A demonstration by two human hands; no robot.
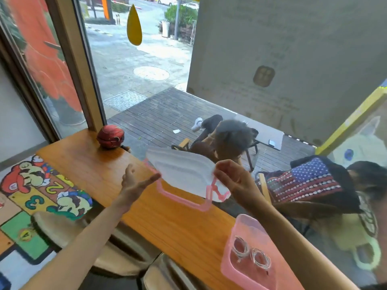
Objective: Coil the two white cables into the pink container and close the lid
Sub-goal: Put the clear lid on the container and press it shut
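Both cables (252, 253) coiled inside pink container (240, 266), lower right on table (167, 222). Lid (184, 174) mid-frame, airborne: right hand (232, 178) pinches edge, left hand (136, 181) flat open at rim (touching, seemingly). Closing remains.

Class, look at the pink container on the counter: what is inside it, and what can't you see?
Two coiled white cables lie side by side on the floor of the open container. The right forearm crosses its far right edge, hiding that side. The lid is held up in both hands, not on it.

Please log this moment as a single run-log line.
cables coiled in container | lid held aloft, right hand | left hand open
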